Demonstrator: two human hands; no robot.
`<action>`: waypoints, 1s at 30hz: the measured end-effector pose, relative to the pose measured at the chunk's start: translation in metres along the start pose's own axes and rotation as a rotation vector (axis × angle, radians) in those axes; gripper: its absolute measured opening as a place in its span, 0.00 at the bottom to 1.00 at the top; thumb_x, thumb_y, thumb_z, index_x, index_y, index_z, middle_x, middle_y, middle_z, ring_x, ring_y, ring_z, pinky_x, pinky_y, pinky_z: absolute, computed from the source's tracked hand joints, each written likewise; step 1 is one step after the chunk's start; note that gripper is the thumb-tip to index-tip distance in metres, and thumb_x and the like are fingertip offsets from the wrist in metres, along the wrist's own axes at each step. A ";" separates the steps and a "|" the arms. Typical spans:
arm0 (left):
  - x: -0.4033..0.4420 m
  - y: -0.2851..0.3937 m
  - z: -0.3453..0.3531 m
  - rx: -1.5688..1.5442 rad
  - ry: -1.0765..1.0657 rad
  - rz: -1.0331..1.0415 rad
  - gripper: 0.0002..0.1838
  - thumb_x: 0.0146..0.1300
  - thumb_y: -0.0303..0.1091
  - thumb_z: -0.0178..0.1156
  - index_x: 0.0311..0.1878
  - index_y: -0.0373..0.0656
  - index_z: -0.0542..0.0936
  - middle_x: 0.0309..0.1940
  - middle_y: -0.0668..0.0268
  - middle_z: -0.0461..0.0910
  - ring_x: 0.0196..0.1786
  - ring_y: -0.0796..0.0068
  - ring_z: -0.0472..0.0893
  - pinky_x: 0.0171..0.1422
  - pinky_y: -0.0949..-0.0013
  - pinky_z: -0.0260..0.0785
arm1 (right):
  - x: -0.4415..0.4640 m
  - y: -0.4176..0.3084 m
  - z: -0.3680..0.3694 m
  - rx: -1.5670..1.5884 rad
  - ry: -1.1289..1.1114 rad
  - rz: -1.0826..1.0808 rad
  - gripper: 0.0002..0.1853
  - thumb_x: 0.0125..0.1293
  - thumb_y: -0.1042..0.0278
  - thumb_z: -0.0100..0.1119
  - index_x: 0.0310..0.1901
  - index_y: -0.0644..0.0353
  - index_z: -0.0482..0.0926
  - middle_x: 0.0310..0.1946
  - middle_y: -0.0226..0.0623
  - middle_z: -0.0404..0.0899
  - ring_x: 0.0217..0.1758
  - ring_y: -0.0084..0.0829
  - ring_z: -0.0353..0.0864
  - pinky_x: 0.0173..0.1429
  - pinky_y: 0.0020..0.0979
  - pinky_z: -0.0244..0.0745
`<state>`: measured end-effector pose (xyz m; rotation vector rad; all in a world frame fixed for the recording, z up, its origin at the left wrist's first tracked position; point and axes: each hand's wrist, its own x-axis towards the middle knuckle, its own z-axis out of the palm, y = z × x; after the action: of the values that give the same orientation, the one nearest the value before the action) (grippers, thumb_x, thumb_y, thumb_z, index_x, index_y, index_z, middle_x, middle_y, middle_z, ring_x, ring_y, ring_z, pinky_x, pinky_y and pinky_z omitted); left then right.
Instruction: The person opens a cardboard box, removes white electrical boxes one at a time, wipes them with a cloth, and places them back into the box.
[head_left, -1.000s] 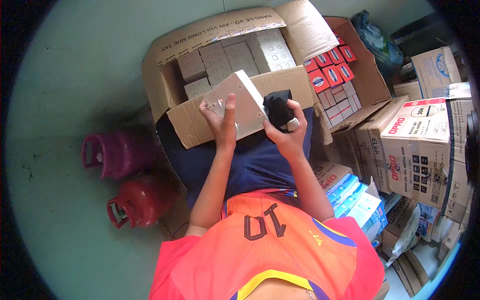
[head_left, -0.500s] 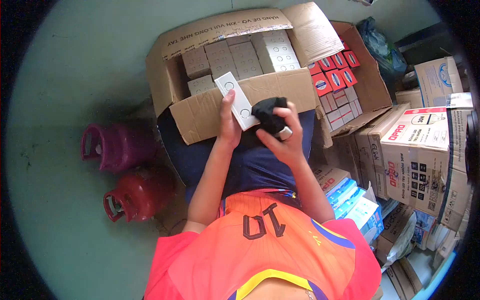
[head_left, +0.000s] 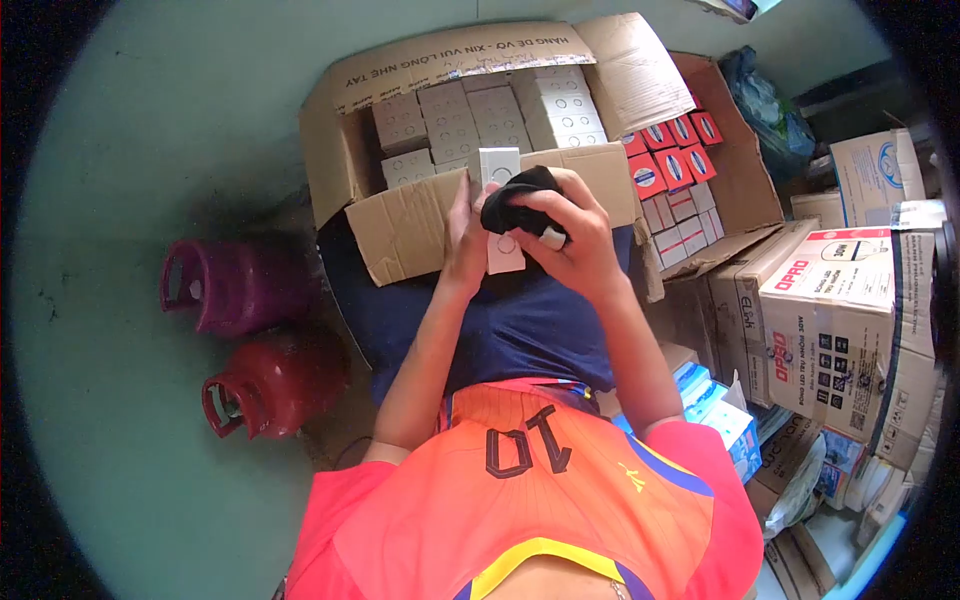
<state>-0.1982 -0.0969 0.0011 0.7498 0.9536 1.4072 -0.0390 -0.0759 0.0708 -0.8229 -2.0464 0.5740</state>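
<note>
A long white box with printed circles stands nearly upright in front of me, above my lap. My left hand grips it along its left side. Bunched in my right hand is a black cloth, pressed against the face of the box and covering its middle. Just beyond my hands is an open cardboard carton, packed with several similar white boxes that carry the same circles.
To the right, another carton holds red boxes and white ones. Stacked cartons and blue-white packages fill the right side. A purple gas cylinder and a red one stand left, by the wall.
The white box has turned from a slant to nearly upright. My right hand has brought the black cloth up and left, from the box's lower end onto its middle.
</note>
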 end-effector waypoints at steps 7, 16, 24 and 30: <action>0.008 -0.002 -0.035 -0.738 -0.086 -0.131 0.38 0.74 0.64 0.47 0.71 0.40 0.71 0.60 0.51 0.81 0.59 0.55 0.85 0.64 0.51 0.80 | -0.042 -0.023 0.031 0.162 -0.094 -0.015 0.21 0.52 0.71 0.79 0.50 0.56 0.86 0.53 0.46 0.82 0.52 0.50 0.87 0.55 0.42 0.84; -0.013 -0.018 -0.007 -1.098 -0.353 -0.274 0.35 0.73 0.62 0.50 0.70 0.44 0.73 0.61 0.57 0.82 0.61 0.61 0.83 0.71 0.54 0.73 | -0.006 -0.009 0.013 -0.238 0.144 0.070 0.18 0.52 0.69 0.78 0.46 0.56 0.87 0.39 0.39 0.82 0.47 0.44 0.78 0.53 0.41 0.74; -0.037 -0.014 -0.005 -0.742 -0.198 -0.395 0.36 0.72 0.62 0.48 0.72 0.45 0.72 0.63 0.57 0.80 0.62 0.61 0.82 0.69 0.53 0.75 | -0.001 -0.003 0.003 -0.219 0.247 0.193 0.17 0.53 0.72 0.76 0.47 0.56 0.86 0.42 0.42 0.81 0.47 0.45 0.79 0.52 0.41 0.76; -0.010 -0.026 -0.020 -0.856 -0.222 -0.284 0.35 0.73 0.61 0.45 0.67 0.42 0.76 0.59 0.57 0.83 0.57 0.58 0.85 0.67 0.55 0.77 | -0.032 -0.036 0.013 0.023 -0.177 -0.084 0.23 0.47 0.72 0.75 0.49 0.52 0.87 0.46 0.42 0.80 0.53 0.48 0.80 0.60 0.46 0.76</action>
<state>-0.2029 -0.1104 -0.0297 0.1086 0.2085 1.2797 -0.0481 -0.1247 0.0696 -0.6901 -2.2192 0.6409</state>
